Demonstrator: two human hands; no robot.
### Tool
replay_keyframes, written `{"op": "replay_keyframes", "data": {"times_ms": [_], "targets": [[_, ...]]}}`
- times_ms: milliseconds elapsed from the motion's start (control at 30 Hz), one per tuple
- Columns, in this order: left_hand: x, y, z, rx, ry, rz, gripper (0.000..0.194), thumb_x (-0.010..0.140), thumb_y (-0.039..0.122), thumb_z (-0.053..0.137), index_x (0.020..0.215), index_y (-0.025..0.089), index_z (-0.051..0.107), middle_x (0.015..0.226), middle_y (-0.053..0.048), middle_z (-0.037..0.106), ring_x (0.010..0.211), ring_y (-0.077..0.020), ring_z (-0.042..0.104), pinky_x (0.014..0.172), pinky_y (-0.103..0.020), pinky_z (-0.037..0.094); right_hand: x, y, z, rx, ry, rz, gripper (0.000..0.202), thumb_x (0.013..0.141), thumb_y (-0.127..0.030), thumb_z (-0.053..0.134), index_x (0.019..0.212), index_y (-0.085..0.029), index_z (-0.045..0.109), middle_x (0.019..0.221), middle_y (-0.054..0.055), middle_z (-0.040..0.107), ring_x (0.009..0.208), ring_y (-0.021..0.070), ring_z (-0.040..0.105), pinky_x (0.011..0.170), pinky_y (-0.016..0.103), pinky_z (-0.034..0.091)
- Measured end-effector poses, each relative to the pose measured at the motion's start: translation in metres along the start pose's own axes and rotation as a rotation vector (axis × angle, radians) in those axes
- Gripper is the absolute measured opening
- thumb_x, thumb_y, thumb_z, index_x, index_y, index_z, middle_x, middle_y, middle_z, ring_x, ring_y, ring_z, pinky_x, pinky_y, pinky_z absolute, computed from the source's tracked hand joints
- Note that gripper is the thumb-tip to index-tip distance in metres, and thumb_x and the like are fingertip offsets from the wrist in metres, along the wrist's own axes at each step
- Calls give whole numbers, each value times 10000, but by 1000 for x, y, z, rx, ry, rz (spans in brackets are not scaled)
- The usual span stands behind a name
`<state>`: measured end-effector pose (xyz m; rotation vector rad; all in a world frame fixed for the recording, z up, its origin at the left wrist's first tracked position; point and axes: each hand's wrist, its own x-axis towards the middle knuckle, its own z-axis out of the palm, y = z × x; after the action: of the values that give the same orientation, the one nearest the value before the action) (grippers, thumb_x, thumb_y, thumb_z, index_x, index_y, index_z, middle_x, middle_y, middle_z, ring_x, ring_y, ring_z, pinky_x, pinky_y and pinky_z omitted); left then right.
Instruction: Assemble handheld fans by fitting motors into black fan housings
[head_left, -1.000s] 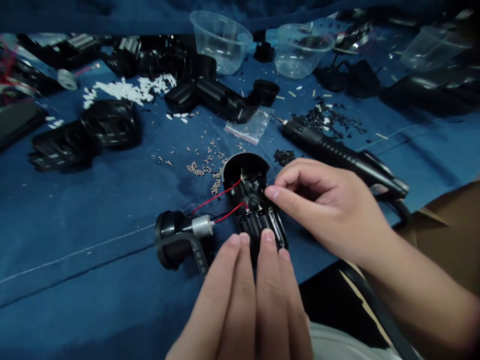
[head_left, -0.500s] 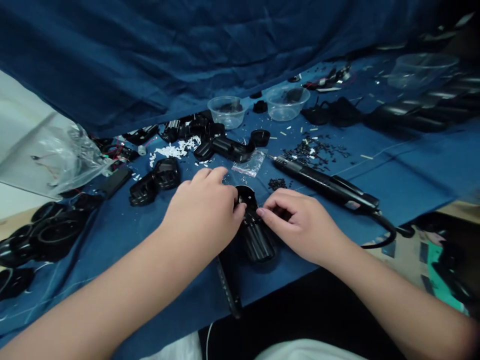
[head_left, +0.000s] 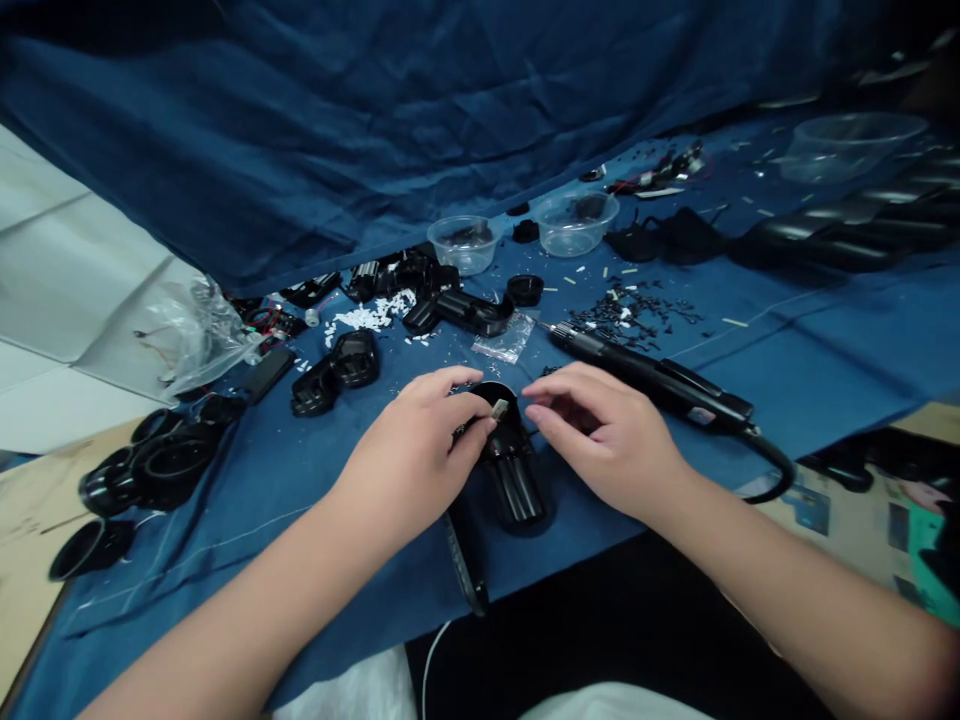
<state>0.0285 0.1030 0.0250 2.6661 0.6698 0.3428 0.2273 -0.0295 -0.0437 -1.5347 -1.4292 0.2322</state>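
Observation:
A glossy black housing (head_left: 517, 485) lies on the blue cloth in front of me, its hollow end facing away. Over that end, my left hand (head_left: 431, 440) pinches a small pale piece (head_left: 499, 409) between thumb and forefinger. Just right of the housing is my right hand (head_left: 600, 430), its thumb and forefinger slightly apart at the tips; its other fingers are curled and partly hidden. A thin dark strip-shaped part (head_left: 465, 560) lies left of the housing, near the cloth's front edge.
A black electric screwdriver (head_left: 660, 375) lies at the right with its cable. Behind are loose black screws (head_left: 637, 310), clear tubs (head_left: 574, 225), a small plastic bag (head_left: 506, 338) and white bits (head_left: 375, 312). Black parts (head_left: 337, 370) and rings (head_left: 172, 465) lie at the left.
The pale piece now shows in my left fingers. My right fingertips have moved slightly away from the housing and parted. The camera view has shifted, bringing more of the left side into sight.

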Motion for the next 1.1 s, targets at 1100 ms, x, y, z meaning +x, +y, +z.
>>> {"op": "replay_keyframes", "data": {"times_ms": [1100], "targets": [[-3,-11,21,-84,-112,172,323,1161,326,528,1161,238,838,1654,-55,639,1496,-345,626,1278,-595,526,13,-17,-13,-395,-137,-461,153,1112,-290,615,1092,-263,764,1078,-20,796,896,119,795,772,232,650]]}}
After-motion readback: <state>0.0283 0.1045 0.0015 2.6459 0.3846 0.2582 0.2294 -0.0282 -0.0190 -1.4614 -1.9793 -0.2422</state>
